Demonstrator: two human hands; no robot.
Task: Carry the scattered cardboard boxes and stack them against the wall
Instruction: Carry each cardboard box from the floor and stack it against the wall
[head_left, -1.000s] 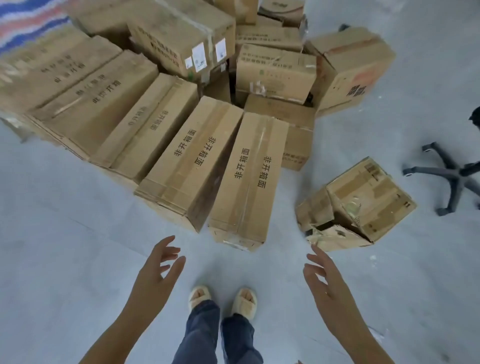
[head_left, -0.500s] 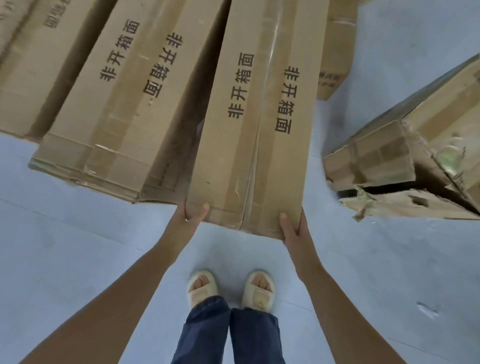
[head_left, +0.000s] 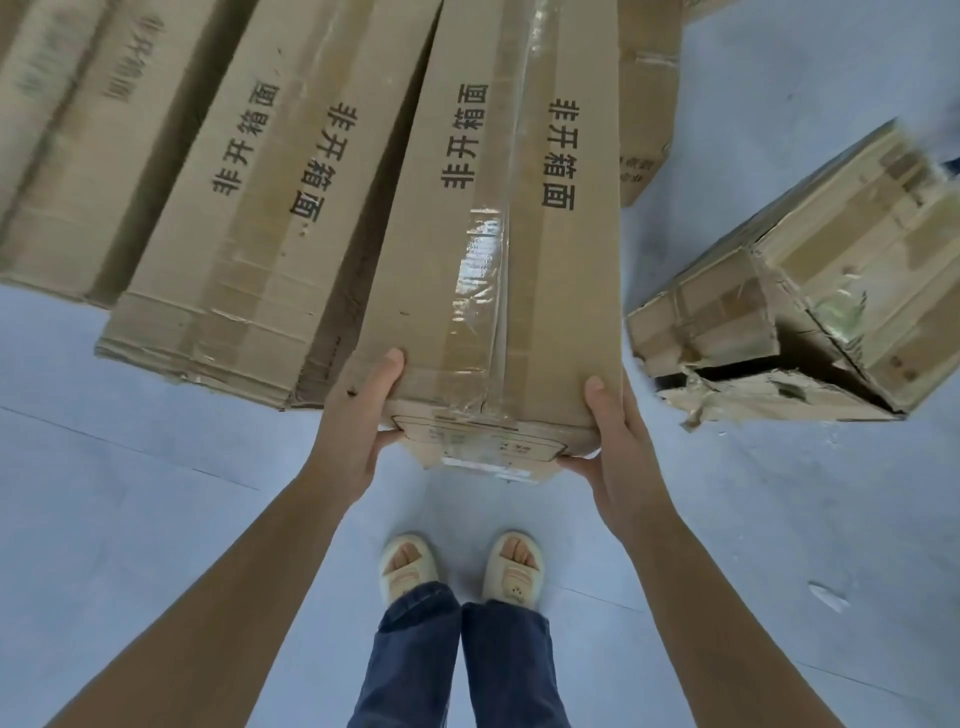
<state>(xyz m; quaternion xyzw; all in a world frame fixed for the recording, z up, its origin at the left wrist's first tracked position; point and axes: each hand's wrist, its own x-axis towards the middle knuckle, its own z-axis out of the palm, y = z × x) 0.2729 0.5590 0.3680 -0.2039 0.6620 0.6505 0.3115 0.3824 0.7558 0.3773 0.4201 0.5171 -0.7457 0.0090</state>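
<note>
A pale grey floor (head_left: 130, 519) is seen from above, with cardboard boxes laid side by side across the upper part of the view. All of these are taped shut, so their contents cannot be told. The long box (head_left: 498, 249) at the centre is printed with 2 columns of black characters and sealed along its seam with clear tape; its near end is raised clear of the floor, while its far end runs out of view at the top. Just beside it on the left, a second long box (head_left: 249, 249) with the same printing is lying flat on the floor, and further boxes (head_left: 67, 156) are lined up beyond that. To the right, apart from the row, a torn box (head_left: 810, 312) is tilted, its near corner ripped open onto a dark interior where nothing can be made out.

The near end of the central box is gripped by both hands. The left hand (head_left: 358, 415) is closed on the left corner, thumb on top and fingers curled beneath. The right hand (head_left: 613, 436) is clamped on the right corner likewise. Below, 2 cream slippers (head_left: 511, 566) and blue trouser legs are visible.
</note>
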